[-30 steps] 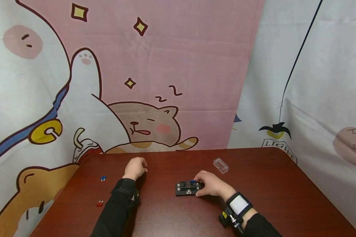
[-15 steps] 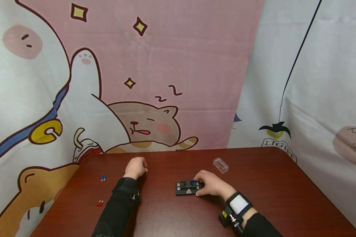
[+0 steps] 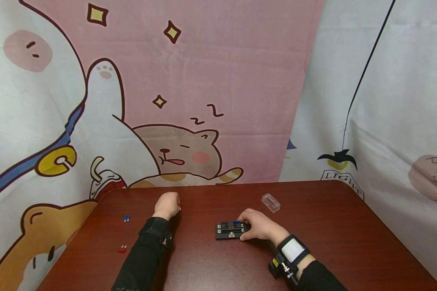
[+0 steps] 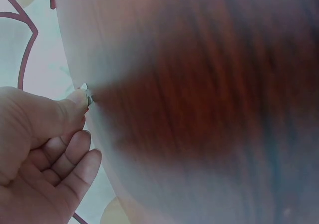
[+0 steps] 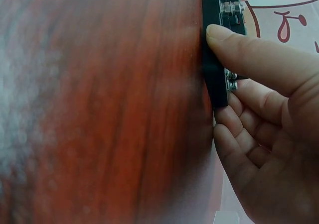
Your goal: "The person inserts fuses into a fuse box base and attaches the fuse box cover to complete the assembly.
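Note:
On the table, a black terminal block [image 3: 228, 230] with metal screw terminals lies toward the middle. My right hand [image 3: 259, 225] grips its right end, thumb on the near side and fingers behind. The right wrist view shows that thumb [image 5: 249, 55] pressed against the block's black base [image 5: 214, 79]. To the left, my left hand [image 3: 167, 205] is held low over the table at the back. Its thumb and finger pinch a small shiny metal piece [image 4: 87, 92], mostly hidden by the thumb; I cannot tell its kind.
A clear plastic cover [image 3: 271, 203] lies behind the right hand. Small blue pieces [image 3: 126, 218] and small red pieces [image 3: 122, 249] with pale ends lie left of the left arm. A printed cloth [image 3: 240, 81] hangs directly behind the table's back edge.
The left hand has turned slightly, and the pale bit at its fingertips has gone out of sight in the head view. My right hand and the terminal block stay put.

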Demonstrator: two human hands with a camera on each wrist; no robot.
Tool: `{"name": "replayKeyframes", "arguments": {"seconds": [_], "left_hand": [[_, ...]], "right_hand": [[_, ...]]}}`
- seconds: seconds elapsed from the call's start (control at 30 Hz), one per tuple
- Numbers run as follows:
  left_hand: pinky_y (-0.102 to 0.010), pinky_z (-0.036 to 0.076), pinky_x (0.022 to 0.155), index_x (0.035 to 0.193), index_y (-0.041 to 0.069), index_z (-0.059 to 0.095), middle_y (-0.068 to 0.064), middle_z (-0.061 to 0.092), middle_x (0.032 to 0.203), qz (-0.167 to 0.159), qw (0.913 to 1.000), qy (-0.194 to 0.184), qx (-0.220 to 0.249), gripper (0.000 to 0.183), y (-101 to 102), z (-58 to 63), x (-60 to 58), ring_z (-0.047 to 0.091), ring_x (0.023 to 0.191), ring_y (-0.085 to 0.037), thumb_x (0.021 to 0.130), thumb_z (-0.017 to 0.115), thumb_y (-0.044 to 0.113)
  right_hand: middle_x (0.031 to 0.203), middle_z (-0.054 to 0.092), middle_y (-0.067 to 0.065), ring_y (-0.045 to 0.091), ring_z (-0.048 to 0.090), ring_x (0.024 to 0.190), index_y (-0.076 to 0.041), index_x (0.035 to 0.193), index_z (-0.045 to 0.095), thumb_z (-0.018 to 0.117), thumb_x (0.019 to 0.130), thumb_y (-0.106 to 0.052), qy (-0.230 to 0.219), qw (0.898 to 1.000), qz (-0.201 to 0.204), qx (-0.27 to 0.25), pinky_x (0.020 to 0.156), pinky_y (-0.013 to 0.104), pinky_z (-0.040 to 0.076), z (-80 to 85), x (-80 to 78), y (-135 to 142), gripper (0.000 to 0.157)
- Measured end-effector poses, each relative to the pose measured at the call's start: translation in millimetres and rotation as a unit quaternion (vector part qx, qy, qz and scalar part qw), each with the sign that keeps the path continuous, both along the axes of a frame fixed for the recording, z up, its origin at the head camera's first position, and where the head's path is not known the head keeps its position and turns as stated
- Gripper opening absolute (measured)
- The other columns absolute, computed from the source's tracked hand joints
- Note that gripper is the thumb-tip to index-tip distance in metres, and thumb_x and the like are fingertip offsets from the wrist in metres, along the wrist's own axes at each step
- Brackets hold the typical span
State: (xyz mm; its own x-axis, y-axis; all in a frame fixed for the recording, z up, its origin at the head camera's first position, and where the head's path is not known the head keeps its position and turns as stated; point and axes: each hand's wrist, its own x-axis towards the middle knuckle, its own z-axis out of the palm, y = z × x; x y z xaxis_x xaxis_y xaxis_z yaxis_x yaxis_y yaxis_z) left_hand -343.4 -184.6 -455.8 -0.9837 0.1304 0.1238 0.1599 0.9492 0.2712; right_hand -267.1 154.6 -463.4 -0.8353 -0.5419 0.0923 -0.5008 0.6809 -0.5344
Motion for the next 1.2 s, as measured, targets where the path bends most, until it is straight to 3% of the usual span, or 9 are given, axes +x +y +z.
{"name": "replayKeyframes", "arguments": {"seconds": [0.57, 1.2], "left_hand": [[-0.042, 0.050, 0.069, 0.076, 0.008, 0.064, -0.004, 0.061, 0.075, 0.007, 0.9988, -0.019, 0.044, 0.018, -0.2, 7.9, 7.7, 0.056, 0.071, -0.023, 0.077, 0.081, 0.001], [-0.034, 0.043, 0.060, 0.074, 0.011, 0.062, 0.001, 0.057, 0.069, -0.041, 0.9928, 0.032, 0.107, 0.022, 17.6, 18.0, 20.8, 0.050, 0.062, -0.017, 0.078, 0.081, 0.003]], "right_hand": [[0.097, 0.057, -0.003, 0.018, 0.055, 0.089, -0.010, 0.101, 0.067, 0.089, 0.070, -0.018, -0.011, 1.000, -0.003, -0.005, 0.082, 0.040, 0.048, 1.9, 1.6, -1.4, 0.039], [0.096, 0.057, -0.006, 0.015, 0.056, 0.088, -0.012, 0.099, 0.067, 0.090, 0.069, -0.019, -0.007, 1.000, -0.005, -0.008, 0.083, 0.038, 0.048, 0.3, 0.8, -0.3, 0.038]]}}
